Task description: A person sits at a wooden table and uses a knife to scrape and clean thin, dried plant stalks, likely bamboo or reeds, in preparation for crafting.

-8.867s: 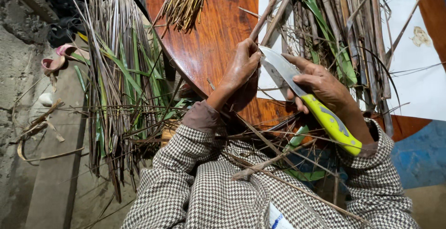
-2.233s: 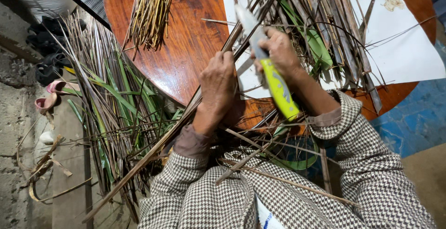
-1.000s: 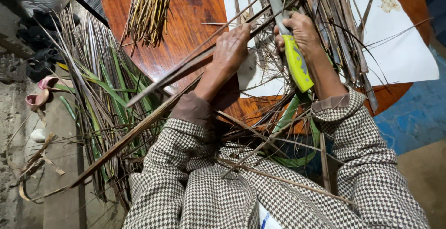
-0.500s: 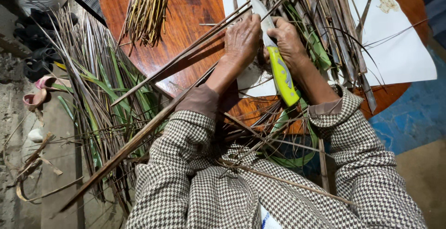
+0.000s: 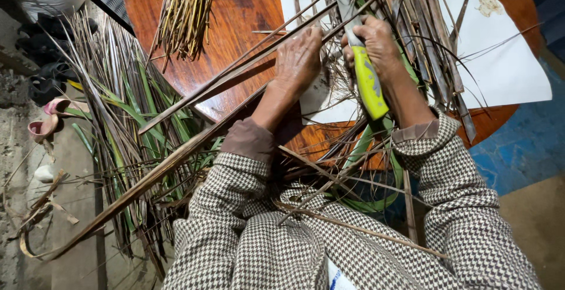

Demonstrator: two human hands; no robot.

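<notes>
Between both hands' fingers (image 5: 306, 42): leaf stalk (image 5: 235, 81).

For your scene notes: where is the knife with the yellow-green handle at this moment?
In the head view, the knife is right of centre, gripped in the right hand, its blade pointing away over the leaf strips that the left hand presses on the round wooden table.

A yellow-handled knife (image 5: 364, 60) lies blade-up against a long brown palm leaf strip (image 5: 194, 143) slanting across the table.
</notes>
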